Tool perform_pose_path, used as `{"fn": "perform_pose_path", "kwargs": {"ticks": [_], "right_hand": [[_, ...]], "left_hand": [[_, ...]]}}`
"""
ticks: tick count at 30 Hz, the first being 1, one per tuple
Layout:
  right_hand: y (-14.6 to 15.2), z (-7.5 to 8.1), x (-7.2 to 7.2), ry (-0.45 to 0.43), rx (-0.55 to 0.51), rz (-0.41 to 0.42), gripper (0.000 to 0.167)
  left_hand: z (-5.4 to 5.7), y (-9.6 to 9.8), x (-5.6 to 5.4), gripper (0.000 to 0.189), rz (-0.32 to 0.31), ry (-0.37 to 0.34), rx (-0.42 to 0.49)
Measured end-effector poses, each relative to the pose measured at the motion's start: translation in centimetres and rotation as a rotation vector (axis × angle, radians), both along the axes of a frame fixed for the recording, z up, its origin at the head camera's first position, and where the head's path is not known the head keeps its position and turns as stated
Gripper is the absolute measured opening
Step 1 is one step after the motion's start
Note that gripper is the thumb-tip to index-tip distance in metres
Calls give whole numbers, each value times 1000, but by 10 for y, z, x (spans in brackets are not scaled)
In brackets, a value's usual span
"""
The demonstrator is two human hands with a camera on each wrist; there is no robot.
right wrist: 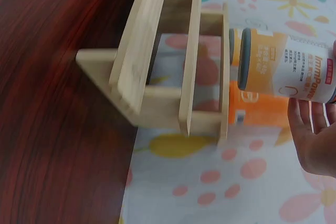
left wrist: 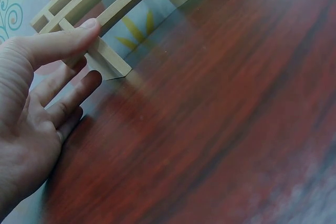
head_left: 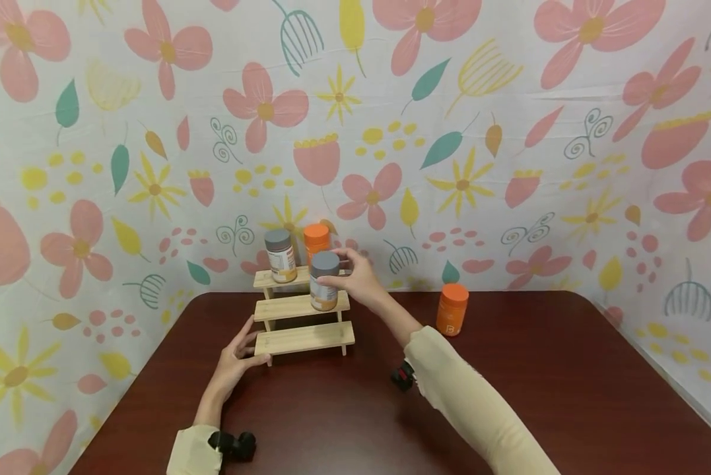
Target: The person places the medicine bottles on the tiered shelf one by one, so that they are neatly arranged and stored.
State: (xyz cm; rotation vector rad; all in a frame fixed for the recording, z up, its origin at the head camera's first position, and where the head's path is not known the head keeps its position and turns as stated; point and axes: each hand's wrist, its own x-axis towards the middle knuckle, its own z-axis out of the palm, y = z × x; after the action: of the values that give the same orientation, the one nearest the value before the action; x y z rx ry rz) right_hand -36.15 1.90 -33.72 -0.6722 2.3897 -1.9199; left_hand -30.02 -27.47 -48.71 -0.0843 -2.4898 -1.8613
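pale wooden rack [head_left: 284, 307]: left hand [head_left: 233, 359] pinches its left end. right hand [head_left: 361, 280] grips a grey-lidded jar [head_left: 324, 297] above the rack; right wrist view shows its base apart from the boards. risks noted: boards are narrow, so off-centre placement could tip the jar; a knuckle knock could topple the orange jar [head_left: 316, 237] behind; a slackened left grip could let the rack slide.

1. Head view: bright, diffuse, even light; faint sheen on the dark red-brown wooden table [head_left: 343, 422].
2. Left wrist view: dimmer, hazy; whitish glare low right.
3. Right wrist view: pale three-tiered wooden rack [right wrist: 191, 61] slightly soft; table darkly shaded.
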Motion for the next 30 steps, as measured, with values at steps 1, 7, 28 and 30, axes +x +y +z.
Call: {"fn": "perform_pose_path", "kwargs": {"ticks": [1, 7, 28, 30], "right_hand": [[-5, -1, 0, 2, -1, -10, 64], [-45, -3, -1, 45, 7, -51, 63], [-110, -26, -5, 6, -18, -187, 66], [-111, -31, -5, 3, 6, -192, 68]], "left_hand": [[0, 0, 0, 95, -2, 0, 2], [0, -2, 0, 94, 9, 19, -21], [-2, -1, 0, 94, 7, 5, -17], [-3, 1, 0, 94, 4, 0, -14]]}}
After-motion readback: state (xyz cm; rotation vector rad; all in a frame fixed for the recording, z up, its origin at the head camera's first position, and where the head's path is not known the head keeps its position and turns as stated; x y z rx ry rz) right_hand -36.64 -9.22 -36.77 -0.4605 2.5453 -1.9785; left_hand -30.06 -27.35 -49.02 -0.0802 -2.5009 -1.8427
